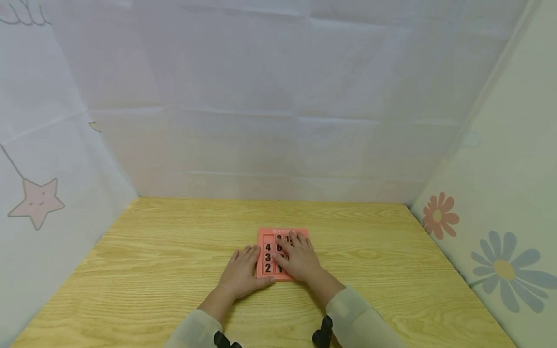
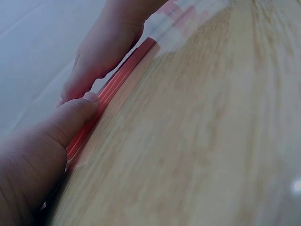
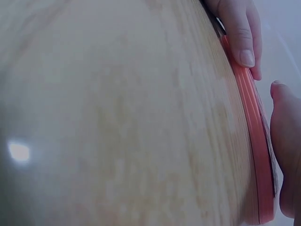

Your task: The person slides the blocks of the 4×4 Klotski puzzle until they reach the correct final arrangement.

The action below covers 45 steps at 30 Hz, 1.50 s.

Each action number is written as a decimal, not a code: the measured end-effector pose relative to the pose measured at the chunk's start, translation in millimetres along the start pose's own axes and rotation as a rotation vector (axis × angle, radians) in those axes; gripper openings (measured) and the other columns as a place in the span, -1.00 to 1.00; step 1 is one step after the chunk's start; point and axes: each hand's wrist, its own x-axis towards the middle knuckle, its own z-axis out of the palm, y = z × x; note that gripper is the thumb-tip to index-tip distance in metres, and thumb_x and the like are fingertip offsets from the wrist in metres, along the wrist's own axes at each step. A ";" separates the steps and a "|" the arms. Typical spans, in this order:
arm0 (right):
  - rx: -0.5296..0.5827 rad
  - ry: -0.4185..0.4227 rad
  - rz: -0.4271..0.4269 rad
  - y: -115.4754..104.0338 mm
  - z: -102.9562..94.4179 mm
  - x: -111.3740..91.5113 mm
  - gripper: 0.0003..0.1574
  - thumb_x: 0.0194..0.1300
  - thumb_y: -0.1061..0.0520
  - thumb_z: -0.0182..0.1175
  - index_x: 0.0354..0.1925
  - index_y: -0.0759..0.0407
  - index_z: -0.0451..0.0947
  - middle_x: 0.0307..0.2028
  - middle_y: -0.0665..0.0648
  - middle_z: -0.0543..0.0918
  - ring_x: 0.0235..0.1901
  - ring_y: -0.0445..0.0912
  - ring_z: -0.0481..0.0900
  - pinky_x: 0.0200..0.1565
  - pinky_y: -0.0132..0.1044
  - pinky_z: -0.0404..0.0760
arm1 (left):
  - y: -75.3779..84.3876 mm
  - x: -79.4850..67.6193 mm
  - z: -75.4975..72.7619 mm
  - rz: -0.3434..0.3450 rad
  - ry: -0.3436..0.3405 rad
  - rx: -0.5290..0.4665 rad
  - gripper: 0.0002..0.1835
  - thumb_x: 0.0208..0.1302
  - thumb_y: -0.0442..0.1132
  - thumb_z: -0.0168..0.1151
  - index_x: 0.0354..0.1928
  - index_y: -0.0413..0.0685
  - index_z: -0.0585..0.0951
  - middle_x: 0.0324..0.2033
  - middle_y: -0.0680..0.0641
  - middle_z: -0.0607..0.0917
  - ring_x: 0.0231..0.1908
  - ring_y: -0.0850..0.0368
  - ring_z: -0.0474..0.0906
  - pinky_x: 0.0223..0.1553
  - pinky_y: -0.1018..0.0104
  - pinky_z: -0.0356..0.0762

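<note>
A pink number sliding puzzle (image 1: 268,258) lies flat on the table in the head view, its black-numbered tiles partly covered. The slot at the top left of its grid has no tile. My left hand (image 1: 240,273) holds the puzzle's lower left corner, fingers along the left side and thumb at the near edge. Over the right half of the tiles, my right hand (image 1: 302,261) is spread with its fingers extended, hiding several numbers. From the left wrist view, the left thumb (image 2: 77,113) presses the pink rim. Whether every right fingertip touches a tile, I cannot tell.
The wood-grain table (image 1: 174,241) stretches around the puzzle on all sides. Pale fabric (image 1: 278,121) walls it in at the back, left and right, with a printed star (image 1: 36,202) and flowers (image 1: 504,269). Black objects (image 1: 322,332) sit at both wrists.
</note>
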 end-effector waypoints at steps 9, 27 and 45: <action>-0.007 -0.005 -0.063 -5.0 4.5 -5.3 -0.26 0.47 -0.37 -0.17 0.44 -0.09 0.29 0.51 0.26 0.11 0.53 0.22 -0.06 0.50 0.25 -0.06 | -1.5 1.1 2.5 -0.003 0.017 0.004 0.14 0.05 0.51 0.17 0.48 -0.17 0.21 0.47 -0.17 0.27 0.50 -0.14 0.08 0.52 -0.15 -0.05; -0.035 -0.007 -0.102 -15.2 6.5 -13.4 -0.26 0.45 -0.42 -0.22 0.40 -0.17 0.35 0.51 0.24 0.12 0.53 0.22 -0.05 0.50 0.23 -0.02 | 0.8 0.7 0.7 0.002 0.024 -0.003 0.14 0.06 0.49 0.18 0.45 -0.24 0.24 0.45 -0.21 0.30 0.49 -0.16 0.11 0.51 -0.16 -0.03; -0.045 -0.042 -0.066 -14.3 6.8 -4.2 -0.26 0.45 -0.43 -0.23 0.43 -0.20 0.29 0.53 0.22 0.09 0.53 0.22 -0.08 0.50 0.24 -0.04 | 0.9 0.0 0.4 0.001 0.008 -0.004 0.13 0.08 0.50 0.15 0.48 -0.18 0.21 0.47 -0.19 0.25 0.51 -0.14 0.06 0.52 -0.17 -0.06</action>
